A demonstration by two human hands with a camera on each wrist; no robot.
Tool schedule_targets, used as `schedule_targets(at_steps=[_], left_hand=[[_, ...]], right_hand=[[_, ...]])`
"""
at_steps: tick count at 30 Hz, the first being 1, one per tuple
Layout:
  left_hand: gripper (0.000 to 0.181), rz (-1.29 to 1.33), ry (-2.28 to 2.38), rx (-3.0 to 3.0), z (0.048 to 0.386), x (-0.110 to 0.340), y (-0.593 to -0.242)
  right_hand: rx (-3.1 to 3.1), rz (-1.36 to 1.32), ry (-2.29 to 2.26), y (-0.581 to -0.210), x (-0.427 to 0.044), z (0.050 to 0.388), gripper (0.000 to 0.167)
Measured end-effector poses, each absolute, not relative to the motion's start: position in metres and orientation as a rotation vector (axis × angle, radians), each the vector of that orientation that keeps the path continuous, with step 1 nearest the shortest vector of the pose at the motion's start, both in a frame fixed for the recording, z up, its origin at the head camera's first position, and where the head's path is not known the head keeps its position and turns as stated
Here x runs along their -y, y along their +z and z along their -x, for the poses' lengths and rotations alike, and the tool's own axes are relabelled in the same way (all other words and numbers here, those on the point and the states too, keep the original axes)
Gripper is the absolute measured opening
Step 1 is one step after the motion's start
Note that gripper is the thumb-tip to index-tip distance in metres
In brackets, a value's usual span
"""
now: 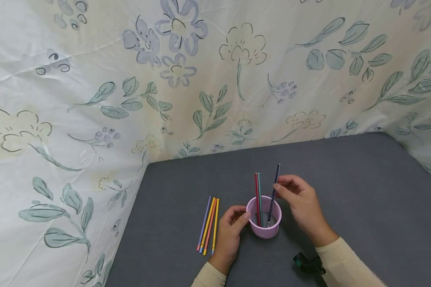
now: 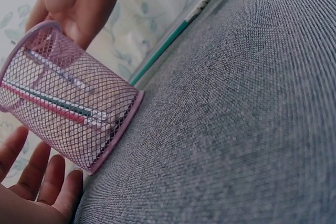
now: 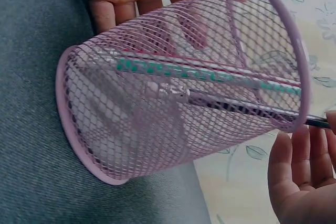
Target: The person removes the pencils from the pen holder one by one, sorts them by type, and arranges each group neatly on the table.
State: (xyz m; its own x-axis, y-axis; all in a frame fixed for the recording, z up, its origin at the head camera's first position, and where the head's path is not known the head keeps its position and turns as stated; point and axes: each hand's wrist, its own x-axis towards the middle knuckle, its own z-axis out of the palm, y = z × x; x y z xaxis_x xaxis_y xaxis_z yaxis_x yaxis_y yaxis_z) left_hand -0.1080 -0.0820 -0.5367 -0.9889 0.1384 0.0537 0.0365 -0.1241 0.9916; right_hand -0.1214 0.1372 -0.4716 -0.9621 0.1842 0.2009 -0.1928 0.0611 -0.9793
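Observation:
A pink mesh pencil cup (image 1: 264,231) stands upright on the dark cloth. Its near left side is held by my left hand (image 1: 230,233), thumb at the rim and fingers along the mesh. My right hand (image 1: 305,205) pinches a dark blue pencil (image 1: 275,179) near its upper end. That pencil slants into the cup, with its eraser end (image 3: 168,92) low inside. A red pencil (image 1: 256,191) and a green pencil (image 1: 260,195) lean together within the cup. Left of my left hand lie several purple, yellow and orange pencils (image 1: 208,223), side by side.
Grey cloth covers the table (image 1: 172,187). A floral curtain (image 1: 201,99) hangs along its back and left side. In the left wrist view another green pencil (image 2: 163,48) lies on the cloth beyond the cup. A dark device (image 1: 309,264) sits at my right wrist.

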Motion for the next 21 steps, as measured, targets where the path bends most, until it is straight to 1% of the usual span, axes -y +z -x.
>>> schedule_targets(at_steps=[5,12,19,21], left_hand=[[0.024,-0.21,2.293,-2.037,0.108,0.082,-0.537],[0.023,-0.216,2.309,-2.025,0.108,0.082,-0.536],[0.023,-0.205,2.315,-2.014,0.108,0.081,-0.535],[0.023,-0.202,2.315,-2.013,0.108,0.081,-0.534]], right_hand=[[1.968,-0.029,2.069,-0.469,-0.142,0.123,0.025],[1.835,-0.036,2.192,-0.465,-0.147,0.123,0.031],[1.785,-0.015,2.22,-0.459,-0.15,0.122,0.024],[1.757,-0.014,2.238,-0.458,-0.151,0.122,0.025]])
